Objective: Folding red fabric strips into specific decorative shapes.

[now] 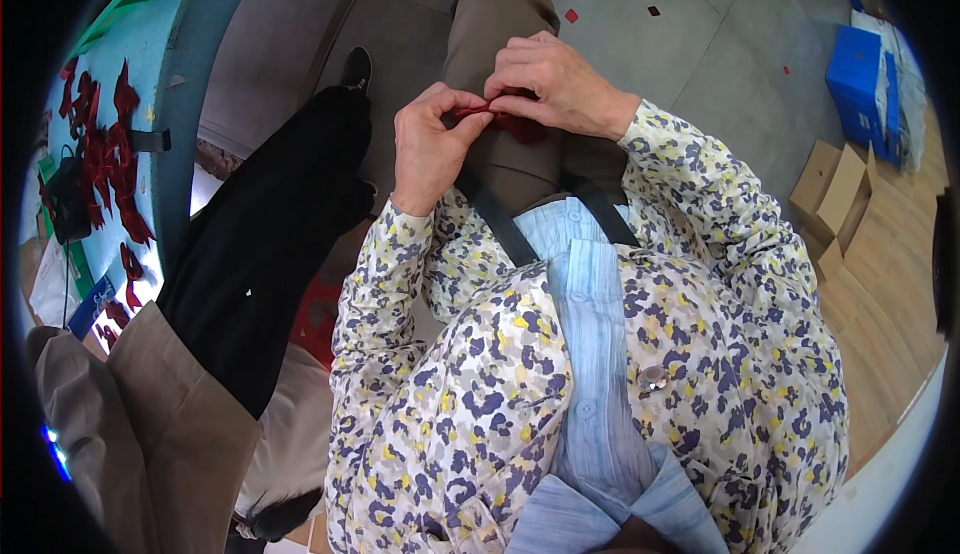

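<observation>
A dark red piece of fabric or ribbon (522, 130) is held between my two hands above my brown-trousered leg. My left hand (433, 144) pinches one end between thumb and fingers. Close against it, my right hand (560, 84) pinches the same red piece, its fingers curled and fingertips touching those of the left. Part of the red piece hangs below my right fingers, and the rest is hidden by them. Several dark red ribbon bows (122, 169) lie on the light blue table at the far left.
The light blue table (160, 54) stands at left, with a black object (68, 194) on it. Beside me sits a person in black trousers (270, 214). Small red scraps (571, 16) dot the grey floor. At right are a blue box (858, 89) and an opened cardboard box (835, 199).
</observation>
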### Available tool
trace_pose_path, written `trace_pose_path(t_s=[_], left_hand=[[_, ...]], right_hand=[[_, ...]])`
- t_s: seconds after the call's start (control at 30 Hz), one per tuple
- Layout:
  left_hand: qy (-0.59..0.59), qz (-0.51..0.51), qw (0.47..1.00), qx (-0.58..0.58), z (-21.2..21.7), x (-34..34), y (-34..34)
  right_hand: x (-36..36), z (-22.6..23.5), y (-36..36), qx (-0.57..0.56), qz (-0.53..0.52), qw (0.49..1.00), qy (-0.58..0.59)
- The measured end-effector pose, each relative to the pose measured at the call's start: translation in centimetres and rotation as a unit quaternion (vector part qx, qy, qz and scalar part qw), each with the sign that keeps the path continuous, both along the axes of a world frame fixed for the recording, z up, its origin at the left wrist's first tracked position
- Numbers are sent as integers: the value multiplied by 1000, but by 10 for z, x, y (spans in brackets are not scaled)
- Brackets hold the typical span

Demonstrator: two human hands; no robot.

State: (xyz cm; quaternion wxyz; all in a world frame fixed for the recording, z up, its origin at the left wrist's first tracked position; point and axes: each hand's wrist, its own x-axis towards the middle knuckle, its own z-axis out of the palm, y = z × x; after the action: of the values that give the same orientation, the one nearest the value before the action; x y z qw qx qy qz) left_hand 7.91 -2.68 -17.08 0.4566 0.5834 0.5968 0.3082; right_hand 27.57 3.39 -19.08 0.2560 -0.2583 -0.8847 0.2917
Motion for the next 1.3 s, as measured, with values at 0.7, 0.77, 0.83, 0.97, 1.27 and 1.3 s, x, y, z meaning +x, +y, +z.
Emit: trace_pose_path(t_s=[0.7, 0.77, 0.83, 0.97, 1.27, 1.3], left_hand=[[-233, 36, 965, -112, 10, 12, 15], [-239, 39, 963, -114, 13, 12, 21], [-243, 41, 963, -112, 16, 9, 24], [-226, 43, 963, -141, 21, 4, 15], [-255, 68, 953, -150, 14, -1, 16], [-258, 67, 951, -156, 11, -2, 15]], right_hand=[[47, 13, 37, -141, 74, 986, -43], [45, 17, 44, -158, 64, 985, -24], [43, 22, 47, -163, 60, 985, -15], [38, 31, 38, -199, 61, 977, -48], [28, 23, 37, -145, 44, 988, -3], [26, 22, 36, -149, 38, 988, -12]])
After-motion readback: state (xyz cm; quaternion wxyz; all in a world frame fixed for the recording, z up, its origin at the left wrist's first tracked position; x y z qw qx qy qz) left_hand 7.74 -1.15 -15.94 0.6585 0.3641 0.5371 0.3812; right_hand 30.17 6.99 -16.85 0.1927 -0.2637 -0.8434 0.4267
